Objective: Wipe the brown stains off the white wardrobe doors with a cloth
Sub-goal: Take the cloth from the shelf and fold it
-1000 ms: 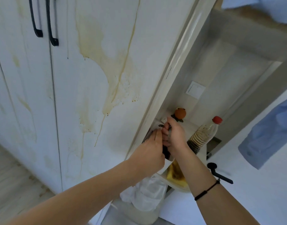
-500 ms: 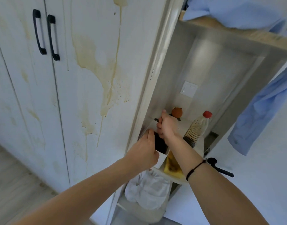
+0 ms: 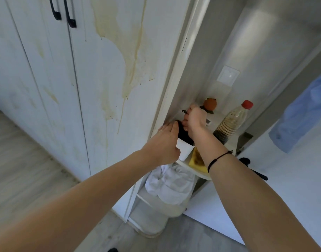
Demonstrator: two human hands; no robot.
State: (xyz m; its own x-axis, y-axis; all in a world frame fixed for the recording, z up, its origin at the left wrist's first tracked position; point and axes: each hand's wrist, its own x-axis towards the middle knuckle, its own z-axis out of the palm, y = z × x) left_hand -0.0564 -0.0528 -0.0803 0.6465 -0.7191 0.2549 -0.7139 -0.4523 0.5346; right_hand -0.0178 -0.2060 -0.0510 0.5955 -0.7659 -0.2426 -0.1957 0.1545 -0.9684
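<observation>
Change slight vs 1 s ago: still holds white cup (image 3: 185, 151) on side shelf w/ L hand (image 3: 163, 142), still pinches dark item (image 3: 183, 132) in it w/ R hand (image 3: 195, 120), leaves brown stains (image 3: 130, 70) on wardrobe door (image 3: 87, 84) unwiped, no cloth in hand yet.

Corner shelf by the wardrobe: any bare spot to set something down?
Front is crowded: left hand and right hand at the white cup, yellow sponge beside it. The strip at the back looks bare, between orange figure and bottle. Otherwise the wood floor before the wardrobe doors.
</observation>
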